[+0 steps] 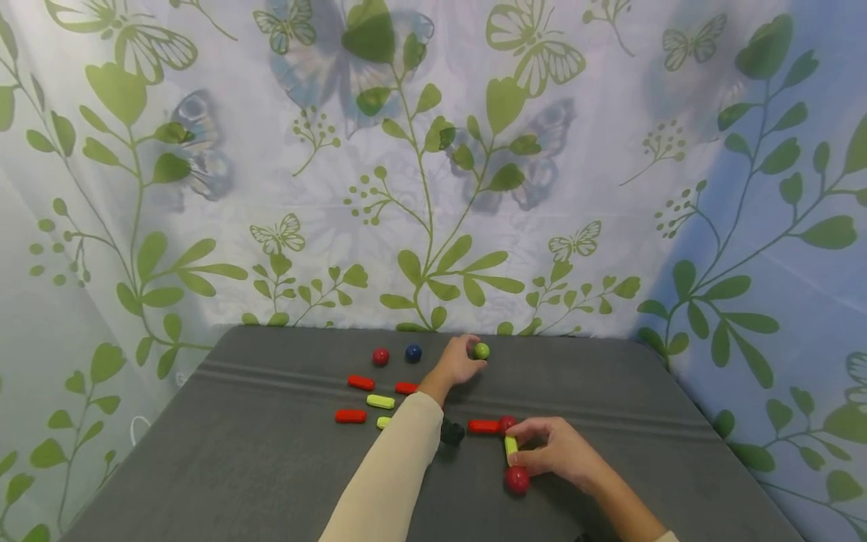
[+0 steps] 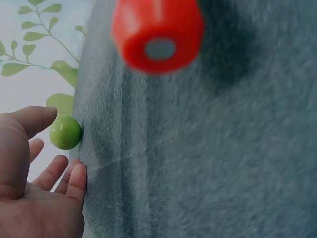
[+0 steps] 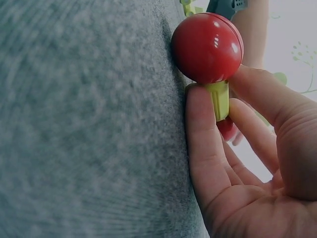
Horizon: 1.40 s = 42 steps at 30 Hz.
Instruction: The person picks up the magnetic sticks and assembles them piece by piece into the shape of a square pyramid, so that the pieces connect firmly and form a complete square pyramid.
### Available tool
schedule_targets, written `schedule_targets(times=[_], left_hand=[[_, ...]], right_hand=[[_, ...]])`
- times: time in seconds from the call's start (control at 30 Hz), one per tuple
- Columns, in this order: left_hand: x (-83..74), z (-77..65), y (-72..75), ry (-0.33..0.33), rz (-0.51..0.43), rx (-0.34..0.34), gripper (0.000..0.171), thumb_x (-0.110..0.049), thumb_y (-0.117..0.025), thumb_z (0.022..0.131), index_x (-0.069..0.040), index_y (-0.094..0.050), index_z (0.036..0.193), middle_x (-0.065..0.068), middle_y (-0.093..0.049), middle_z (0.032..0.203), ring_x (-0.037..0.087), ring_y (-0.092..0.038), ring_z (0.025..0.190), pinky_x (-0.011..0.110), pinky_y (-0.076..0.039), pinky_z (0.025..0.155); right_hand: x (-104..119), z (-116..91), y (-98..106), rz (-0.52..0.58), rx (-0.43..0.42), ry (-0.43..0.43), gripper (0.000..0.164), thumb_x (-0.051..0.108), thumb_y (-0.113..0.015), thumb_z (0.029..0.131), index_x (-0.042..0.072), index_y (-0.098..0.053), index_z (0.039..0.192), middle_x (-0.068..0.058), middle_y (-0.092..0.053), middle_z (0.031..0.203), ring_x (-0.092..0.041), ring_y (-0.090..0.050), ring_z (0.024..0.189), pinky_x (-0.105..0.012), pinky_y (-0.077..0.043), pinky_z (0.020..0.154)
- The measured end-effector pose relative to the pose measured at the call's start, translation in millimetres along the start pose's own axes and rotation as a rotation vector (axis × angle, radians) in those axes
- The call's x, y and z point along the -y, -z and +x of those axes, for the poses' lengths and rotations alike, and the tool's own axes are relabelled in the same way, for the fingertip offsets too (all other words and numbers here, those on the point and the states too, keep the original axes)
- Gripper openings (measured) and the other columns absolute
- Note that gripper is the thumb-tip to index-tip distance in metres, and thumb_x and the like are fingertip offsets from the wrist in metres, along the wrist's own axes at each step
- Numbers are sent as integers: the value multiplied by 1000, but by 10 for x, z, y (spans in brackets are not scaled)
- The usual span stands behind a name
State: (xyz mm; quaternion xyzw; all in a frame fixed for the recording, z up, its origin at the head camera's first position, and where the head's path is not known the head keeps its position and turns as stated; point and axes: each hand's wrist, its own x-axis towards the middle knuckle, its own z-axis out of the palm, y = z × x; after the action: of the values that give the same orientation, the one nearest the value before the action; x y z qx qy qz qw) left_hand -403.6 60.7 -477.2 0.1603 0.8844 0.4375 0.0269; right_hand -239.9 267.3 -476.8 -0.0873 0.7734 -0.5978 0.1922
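At the far side of the table, my left hand reaches for a green ball. In the left wrist view its thumb and fingers are spread around the green ball, not closed on it. My right hand pinches a short yellow rod between thumb and fingers. That rod runs between two red balls, a nearer red ball and a farther red ball. From the farther one a red rod extends left. The right wrist view shows the nearer red ball at the yellow rod's end.
Left of my left arm lie several loose rods, among them a red rod and a yellow rod. Behind them sit a red ball and a blue ball. A patterned curtain hangs along the back of the grey table.
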Motion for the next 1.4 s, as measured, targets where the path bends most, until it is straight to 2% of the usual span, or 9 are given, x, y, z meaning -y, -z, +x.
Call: schedule_targets(times=[0.17,0.33,0.57,0.8,1.0,1.27,1.4], left_hand=[[28,51,2,-41,21,29,57,-15,-72,95,-2,-50,147,21,-57,137,34,-55,127,48,-47,107],[31,83,-10,-63,24,52,58,-16,-71,96,-5,-51,149,17,-54,147,33,-51,136,47,-43,114],[42,87,-22,-63,87,54,48,-18,-73,95,-8,-61,140,15,-60,136,30,-57,127,42,-49,106],[71,130,-81,-16,27,31,41,-16,-78,91,-10,-66,129,13,-64,130,29,-60,122,43,-49,105],[71,108,-93,-24,22,31,29,-15,-82,87,-10,-70,113,9,-71,119,26,-65,114,42,-51,102],[50,29,-24,-87,34,39,24,-13,-84,85,-10,-72,106,5,-74,106,19,-68,102,36,-54,94],[47,-13,8,-77,-4,69,24,-14,-83,86,-11,-72,107,3,-73,104,15,-67,98,34,-54,91]], right_hand=[[0,1,-4,-7,2,5,49,11,-83,85,-8,-65,127,-14,-66,110,-20,-73,85,-37,-63,75],[5,-1,2,-9,-1,3,50,13,-84,84,-7,-66,126,-13,-66,110,-19,-73,84,-38,-63,75],[-4,-3,-11,12,3,9,50,11,-84,84,-9,-65,126,-15,-66,110,-20,-73,84,-39,-63,75],[-5,-2,2,8,0,2,50,12,-85,83,-7,-66,125,-12,-66,109,-19,-73,85,-39,-63,75],[0,-7,3,1,7,11,50,12,-84,84,-8,-65,126,-13,-66,109,-20,-73,86,-38,-63,75],[9,-1,-7,12,2,10,49,10,-83,85,-8,-65,127,-15,-65,110,-21,-73,85,-39,-63,75],[-12,-10,-4,13,-1,10,50,10,-84,85,-9,-64,127,-15,-65,111,-21,-73,85,-39,-63,75]])
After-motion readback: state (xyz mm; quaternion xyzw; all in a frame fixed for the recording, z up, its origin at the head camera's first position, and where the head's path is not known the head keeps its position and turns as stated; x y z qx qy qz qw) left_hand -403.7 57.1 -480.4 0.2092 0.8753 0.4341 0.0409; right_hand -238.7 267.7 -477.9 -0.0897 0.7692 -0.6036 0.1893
